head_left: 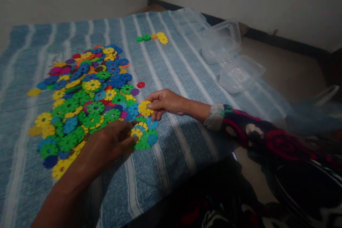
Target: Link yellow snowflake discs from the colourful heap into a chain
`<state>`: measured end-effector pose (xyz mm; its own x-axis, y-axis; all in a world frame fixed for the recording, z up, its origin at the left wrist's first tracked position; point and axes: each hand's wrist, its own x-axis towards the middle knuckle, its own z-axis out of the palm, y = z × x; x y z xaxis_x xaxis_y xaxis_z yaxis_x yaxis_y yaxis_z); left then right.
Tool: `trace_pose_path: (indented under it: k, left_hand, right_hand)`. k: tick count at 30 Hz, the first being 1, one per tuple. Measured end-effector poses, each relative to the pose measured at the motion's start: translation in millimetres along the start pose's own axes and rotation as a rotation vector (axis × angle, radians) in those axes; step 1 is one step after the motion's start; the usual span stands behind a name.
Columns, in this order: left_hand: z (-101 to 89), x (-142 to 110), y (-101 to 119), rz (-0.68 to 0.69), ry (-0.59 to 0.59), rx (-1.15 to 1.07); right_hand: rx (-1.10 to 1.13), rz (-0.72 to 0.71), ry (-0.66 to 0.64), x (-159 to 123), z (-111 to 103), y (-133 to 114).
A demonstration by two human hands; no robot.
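A heap of flat, flower-shaped plastic discs (pixel 88 96) in blue, green, yellow, red and purple lies on a blue striped cloth (pixel 181 71). My left hand (pixel 112 144) reaches in from the lower left on a bare arm. Its fingers are bent together over the heap's near edge, and the fingertips pinch a yellow disc (pixel 135 133). My right hand (pixel 165 102) comes from the right in a dark sleeve patterned with red. It pinches another yellow disc (pixel 145 108) at the heap's right edge. The two hands are about a hand's width apart.
A small row of green and yellow discs (pixel 153 37) lies apart at the back, and a single red disc (pixel 140 84) sits beside the heap. Clear plastic boxes (pixel 221 39) (pixel 240 74) stand at the cloth's right edge. Bare floor and a wall lie beyond.
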<state>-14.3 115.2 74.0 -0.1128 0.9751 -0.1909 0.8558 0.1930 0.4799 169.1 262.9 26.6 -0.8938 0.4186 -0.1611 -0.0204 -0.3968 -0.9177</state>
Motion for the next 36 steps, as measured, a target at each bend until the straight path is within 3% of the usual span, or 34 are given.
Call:
trace_pose_path:
  k: [3, 8, 24, 29, 32, 36]
  left_hand:
    - [0.0, 1, -1, -0.023, -0.093, 0.038]
    - [1.9, 3, -2, -0.097, -0.084, 0.048]
    - [-3.0, 5, 5, -0.122, 0.105, -0.137]
    - [-2.9, 18, 9, -0.145, 0.225, -0.146]
    - [-1.1, 28, 17, -0.138, 0.295, -0.123]
    - [3.9, 32, 28, -0.114, 0.279, -0.264]
  right_hand:
    - [0.02, -0.004, -0.012, -2, 0, -2]
    - [0.018, -0.001, -0.01, -4, 1, -5]
    - [0.008, -0.016, -0.077, -5, -3, -2]
    - [-0.001, -0.005, -0.103, -5, -4, -2]
    - [-0.007, -0.008, -0.071, -5, -3, -1]
    - [0.01, -0.026, -0.012, -5, 2, 2]
